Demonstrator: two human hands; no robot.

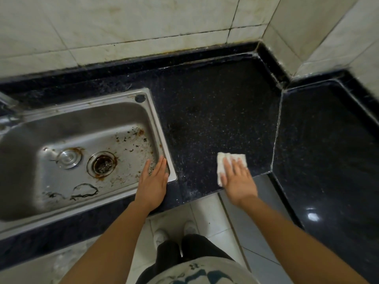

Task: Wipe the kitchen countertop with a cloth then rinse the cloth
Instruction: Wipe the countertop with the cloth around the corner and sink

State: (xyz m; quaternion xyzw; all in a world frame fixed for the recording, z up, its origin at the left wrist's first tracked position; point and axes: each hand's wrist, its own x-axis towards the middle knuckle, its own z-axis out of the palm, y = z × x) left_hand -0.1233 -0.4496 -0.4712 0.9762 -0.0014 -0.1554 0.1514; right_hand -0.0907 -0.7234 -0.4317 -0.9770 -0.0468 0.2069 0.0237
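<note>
Nearest you: your white shoes [162, 235] on the pale floor tiles [207, 210], dark trousers above them. Both forearms reach fwd over the bench edge.

Your right hand [238, 179] lies flat, palm down, on the white cloth [222, 162]; fingers spread and straight, so the grip is apart, pressing rather than clamped. Cloth sits folded on the dark speckled bench [215, 111], near the front edge, just left of the seam where the bench angles off to the right-hand section. Part of the cloth shows past your fingertips and to the left of the palm.

Your left hand [153, 181] is also open, fingers together and flat, resting across the sink's [152, 111] front-right corner rim, w/ fingertips over the basin. It holds nothing.

Farther in, the steel basin is stained: rusty ring round the drain [102, 163], a round metal plug [68, 157] left of it, dark debris scattered toward the right wall.

Beyond: grimy tiled wall [143, 21] w/ dark grout along the bench's back edge.
</note>
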